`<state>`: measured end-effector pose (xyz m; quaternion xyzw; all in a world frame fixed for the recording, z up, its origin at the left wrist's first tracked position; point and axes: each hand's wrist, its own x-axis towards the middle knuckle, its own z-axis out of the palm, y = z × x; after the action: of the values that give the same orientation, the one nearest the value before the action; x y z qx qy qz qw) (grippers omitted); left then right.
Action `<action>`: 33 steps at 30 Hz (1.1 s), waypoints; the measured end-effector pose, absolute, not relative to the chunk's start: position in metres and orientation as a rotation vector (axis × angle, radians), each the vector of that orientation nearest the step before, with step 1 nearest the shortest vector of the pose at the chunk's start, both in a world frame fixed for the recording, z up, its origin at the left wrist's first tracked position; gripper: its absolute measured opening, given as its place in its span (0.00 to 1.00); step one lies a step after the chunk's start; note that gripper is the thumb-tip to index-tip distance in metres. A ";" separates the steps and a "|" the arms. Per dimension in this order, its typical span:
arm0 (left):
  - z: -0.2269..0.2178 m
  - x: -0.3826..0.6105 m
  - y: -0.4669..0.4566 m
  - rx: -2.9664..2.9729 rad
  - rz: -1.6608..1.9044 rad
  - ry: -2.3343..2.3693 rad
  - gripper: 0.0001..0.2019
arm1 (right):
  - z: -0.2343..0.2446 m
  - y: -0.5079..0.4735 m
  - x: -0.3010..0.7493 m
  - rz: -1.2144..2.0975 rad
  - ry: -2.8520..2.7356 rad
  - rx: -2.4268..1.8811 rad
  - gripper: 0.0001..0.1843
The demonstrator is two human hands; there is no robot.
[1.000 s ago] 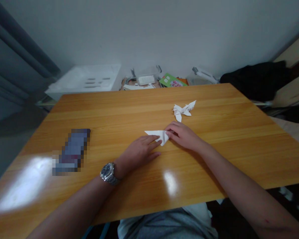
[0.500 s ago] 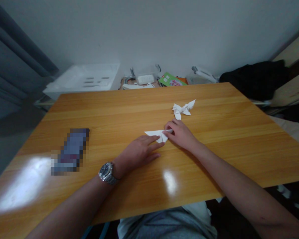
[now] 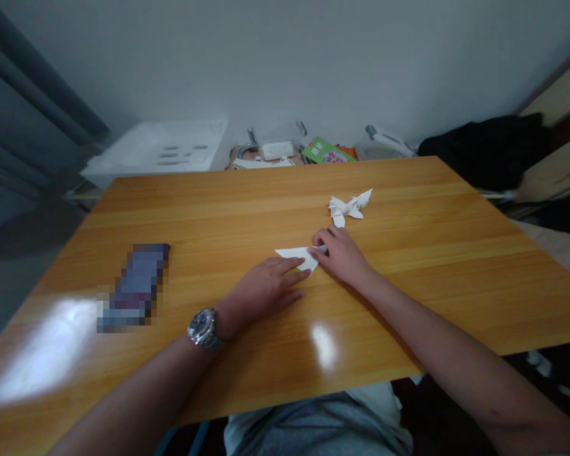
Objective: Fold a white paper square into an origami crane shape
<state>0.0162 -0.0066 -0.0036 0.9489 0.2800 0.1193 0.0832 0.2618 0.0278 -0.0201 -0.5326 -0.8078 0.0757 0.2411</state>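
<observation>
Steadying paper (image 3: 300, 253) w/ my L hand (image 3: 265, 286), fingers loosely spread, prob. so it won't slip | my R hand (image 3: 346, 254) pinches its R end | paper on table (image 3: 209, 221), nr folded figure (image 3: 349, 208)

I see one small piece of folded white paper (image 3: 310, 261) lying near the middle of the wooden table (image 3: 209, 215). Its far edge runs almost straight, a sharp tip points left, and a corner faces the near side. The left hand (image 3: 261, 286) covers part of it; the right hand (image 3: 342, 254) pinches its right end.
</observation>
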 end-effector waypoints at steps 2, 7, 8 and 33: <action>-0.004 0.016 -0.007 2.823 0.359 0.838 0.21 | -0.021 0.028 0.261 0.200 -2.204 -1.468 0.08; -0.003 0.016 -0.007 2.811 0.364 0.843 0.21 | -0.021 0.027 0.260 0.186 -2.202 -1.481 0.08; -0.004 0.015 -0.007 2.810 0.367 0.843 0.21 | -0.021 0.026 0.259 0.180 -2.203 -1.484 0.08; -0.007 0.014 -0.005 2.813 0.333 0.828 0.20 | -0.025 0.027 0.259 0.162 -2.204 -1.483 0.08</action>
<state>0.0136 -0.0049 -0.0075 0.9488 0.2794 0.1125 0.0952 0.2589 0.0269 -0.0250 -0.5412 -0.8043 0.0593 0.2381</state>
